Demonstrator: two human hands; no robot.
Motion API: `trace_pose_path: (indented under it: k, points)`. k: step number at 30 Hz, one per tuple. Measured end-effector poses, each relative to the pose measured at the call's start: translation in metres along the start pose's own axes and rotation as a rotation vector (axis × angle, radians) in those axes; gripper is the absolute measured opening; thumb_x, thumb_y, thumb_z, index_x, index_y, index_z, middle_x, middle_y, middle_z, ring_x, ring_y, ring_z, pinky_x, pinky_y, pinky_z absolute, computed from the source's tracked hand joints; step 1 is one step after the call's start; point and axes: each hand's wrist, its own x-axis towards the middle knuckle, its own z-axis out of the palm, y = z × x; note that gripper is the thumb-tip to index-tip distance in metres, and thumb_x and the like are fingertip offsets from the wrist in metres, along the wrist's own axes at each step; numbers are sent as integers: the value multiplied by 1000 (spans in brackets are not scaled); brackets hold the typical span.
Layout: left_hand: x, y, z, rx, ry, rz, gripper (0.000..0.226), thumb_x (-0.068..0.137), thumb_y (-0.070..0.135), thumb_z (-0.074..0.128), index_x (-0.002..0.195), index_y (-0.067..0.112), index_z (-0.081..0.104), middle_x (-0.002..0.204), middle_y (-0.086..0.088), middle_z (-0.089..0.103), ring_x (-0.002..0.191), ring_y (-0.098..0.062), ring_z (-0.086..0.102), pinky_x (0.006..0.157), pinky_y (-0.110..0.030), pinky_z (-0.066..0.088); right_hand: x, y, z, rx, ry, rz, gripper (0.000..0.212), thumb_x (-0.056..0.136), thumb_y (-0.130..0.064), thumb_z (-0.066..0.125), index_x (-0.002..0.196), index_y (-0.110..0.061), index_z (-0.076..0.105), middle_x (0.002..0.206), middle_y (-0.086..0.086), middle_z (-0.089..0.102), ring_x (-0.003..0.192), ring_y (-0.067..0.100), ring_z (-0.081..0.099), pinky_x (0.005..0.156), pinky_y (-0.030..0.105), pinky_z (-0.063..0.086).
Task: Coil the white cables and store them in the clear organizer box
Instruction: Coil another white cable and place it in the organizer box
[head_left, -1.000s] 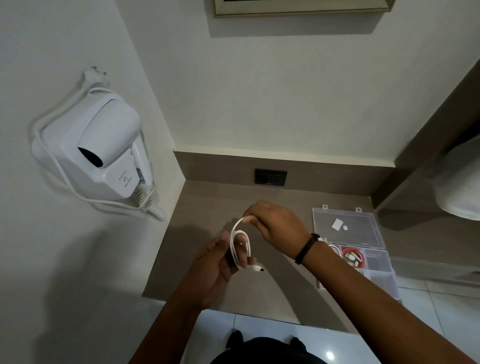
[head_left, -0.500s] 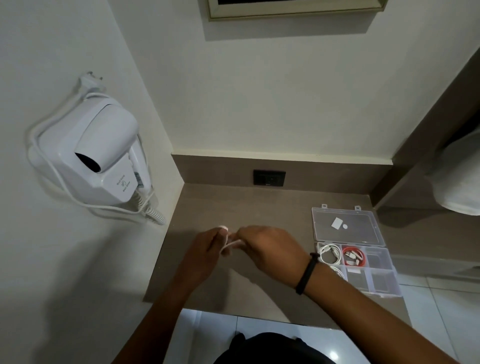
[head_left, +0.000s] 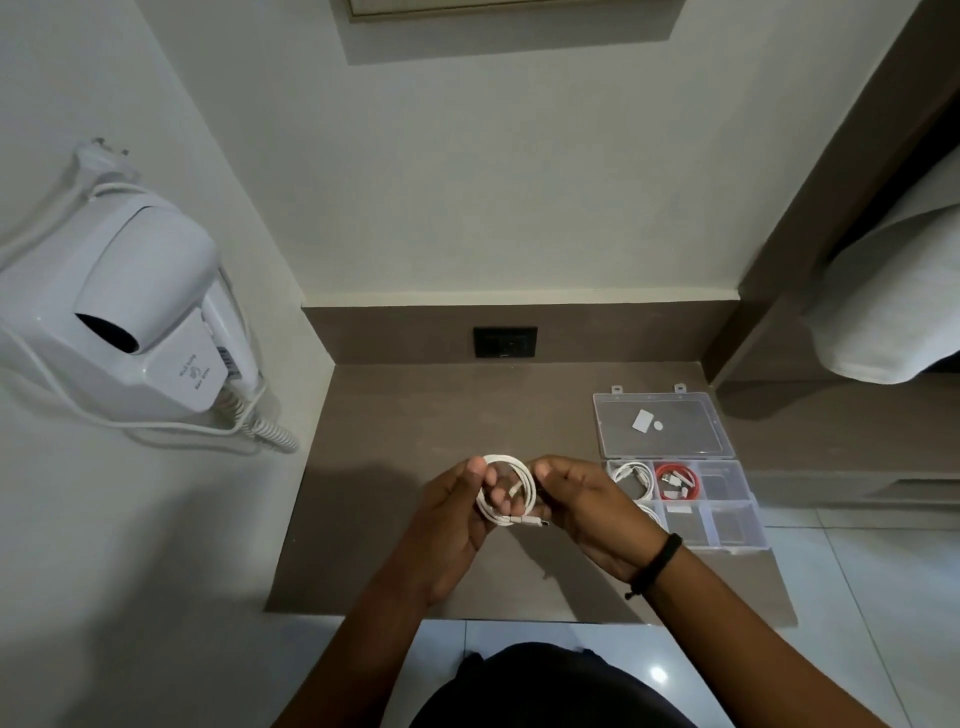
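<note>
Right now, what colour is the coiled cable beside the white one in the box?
Red, seen in the head view.

A white hair dryer (head_left: 130, 317) hangs on the wall at the left. A black socket (head_left: 505, 342) sits mid-frame. A white towel (head_left: 893, 306) hangs upper right.

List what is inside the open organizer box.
The box holds a coiled white cable in its back-left compartment and a red cable beside it. The right hand covers most of the front-left compartment, where a bit of white shows. The other compartments look empty.
</note>
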Motion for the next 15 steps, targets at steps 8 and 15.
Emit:
trace_pose_path:
  k: [8,15]
  points:
    - [3,-42,23,686,186,65,31,97,48,56,91,33,82,86,1,81,82,-18,78,77,-40,64,-52,24,-40,-24,34,49,46,83,4,76,126,-1,60,121,22,70,115,37,66,100,41,54]
    - [11,-74,52,577,164,-22,37,105,28,57,76,22,78,76,-5,78,76,-18,77,66,-30,62,-87,37,-65,-59,227,-64,51,85,2,76,131,-12,61,119,11,74,113,25,69,97,32,54]
